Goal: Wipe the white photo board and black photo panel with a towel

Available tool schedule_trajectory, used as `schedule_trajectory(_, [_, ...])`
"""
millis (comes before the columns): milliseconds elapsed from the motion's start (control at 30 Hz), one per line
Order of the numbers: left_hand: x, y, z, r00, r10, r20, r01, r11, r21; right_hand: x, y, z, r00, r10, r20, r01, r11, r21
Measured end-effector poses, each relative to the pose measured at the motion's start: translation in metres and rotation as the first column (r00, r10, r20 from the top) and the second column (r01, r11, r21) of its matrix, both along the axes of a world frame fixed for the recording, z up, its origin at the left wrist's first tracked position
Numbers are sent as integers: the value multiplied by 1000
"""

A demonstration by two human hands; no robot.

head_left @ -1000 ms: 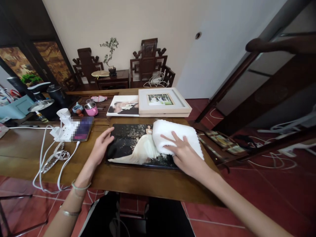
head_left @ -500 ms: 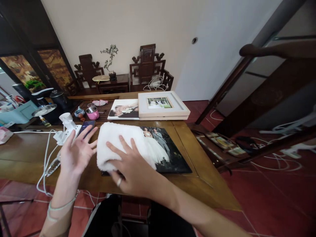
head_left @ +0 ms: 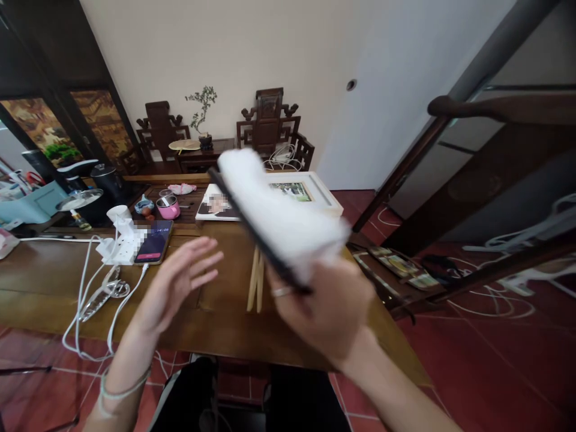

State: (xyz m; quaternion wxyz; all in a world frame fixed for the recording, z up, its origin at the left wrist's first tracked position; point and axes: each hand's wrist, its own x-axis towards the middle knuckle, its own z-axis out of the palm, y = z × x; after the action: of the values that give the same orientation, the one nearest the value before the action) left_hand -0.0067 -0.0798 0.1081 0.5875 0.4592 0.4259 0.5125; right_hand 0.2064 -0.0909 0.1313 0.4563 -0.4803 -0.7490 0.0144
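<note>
My right hand (head_left: 326, 309) grips the dark photo panel (head_left: 252, 231) by its near edge, together with the white towel (head_left: 279, 216) lying on its top face. Panel and towel are lifted off the wooden table (head_left: 216, 312) and tilted steeply, edge toward me. My left hand (head_left: 180, 282) hovers open above the table just left of the panel, fingers spread, touching nothing. Two pale wooden sticks (head_left: 256, 279) lie on the table where the panel was.
A white framed photo (head_left: 315, 195) and a frameless print (head_left: 213, 207) lie at the table's far side. A phone (head_left: 153, 241), a white power strip (head_left: 117, 246) with cables, a pink pot (head_left: 167, 206) and kettles stand at left. Carved chairs line the back wall; a stair rail rises at right.
My right hand has lifted the panel and towel off the table and tilted them up. My left hand stays open and has shifted right. Two sticks are now uncovered.
</note>
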Motion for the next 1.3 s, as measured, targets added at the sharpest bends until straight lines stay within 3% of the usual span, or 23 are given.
schedule_trajectory(67, [2,4,-24,991,-100,-83,81,975,-209,17,6,13,930,-175,-324,243,953,183])
schedule_trajectory(100, [5,5,-35,986,-124,-113,86,952,-292,23,9,17,854,-170,-491,326,911,252])
schedule_trajectory(167, [13,6,-52,988,-118,-101,79,940,-333,32,16,20,681,-48,-731,358,892,275])
schedule_trajectory(233, [25,6,-62,983,-184,26,183,935,-304,35,22,13,506,55,-861,309,920,240])
schedule_trajectory(300, [39,5,-66,984,-109,139,140,960,-243,35,26,-1,396,32,-918,267,952,148])
schedule_trajectory(333, [44,4,-67,987,37,159,-3,978,-209,35,27,-9,379,-9,-925,243,966,91])
schedule_trajectory(400, [49,5,-68,948,285,140,-250,942,-225,37,27,-26,409,-88,-908,165,986,-21])
schedule_trajectory(467, [42,8,-67,913,402,62,-372,887,-272,44,27,-41,423,-128,-897,66,992,-111])
schedule_trajectory(567, [16,13,-63,896,443,-10,-431,866,-254,66,31,-58,299,-186,-936,-44,977,-208])
schedule_trajectory(600, [6,15,-61,902,432,-13,-421,873,-245,75,33,-62,252,-211,-944,-18,975,-222])
schedule_trajectory(667, [-11,18,-55,915,401,-51,-398,872,-286,95,35,-71,211,-241,-947,184,961,-204])
schedule_trajectory(733, [-22,20,-49,924,366,-108,-381,868,-318,114,33,-77,316,-310,-897,460,877,-141])
schedule_trajectory(767, [-25,21,-46,929,345,-135,-370,877,-308,122,30,-80,429,-371,-824,550,830,-88])
schedule_trajectory(800, [-25,22,-43,931,328,-159,-362,886,-288,129,26,-82,580,-428,-693,570,821,-31])
schedule_trajectory(833, [-24,23,-41,932,314,-179,-353,896,-269,134,22,-83,745,-440,-502,519,854,22])
schedule_trajectory(867, [-22,24,-40,934,302,-193,-345,903,-256,137,18,-84,889,-368,-271,396,917,54])
schedule_trajectory(900, [-19,25,-39,934,293,-202,-339,906,-253,138,13,-84,973,-228,-47,230,971,57])
schedule_trajectory(967, [-13,27,-39,938,279,-207,-328,906,-266,134,7,-86,959,68,275,-79,997,27])
schedule_trajectory(1033, [-10,29,-43,943,264,-204,-316,904,-288,125,4,-90,879,179,441,-211,977,24])
schedule_trajectory(1167, [-12,37,-56,951,244,-191,-297,894,-336,106,4,-104,788,209,580,-247,969,-14])
schedule_trajectory(1300, [-18,48,-69,943,217,-251,-292,903,-315,97,8,-118,787,224,575,-263,965,-15])
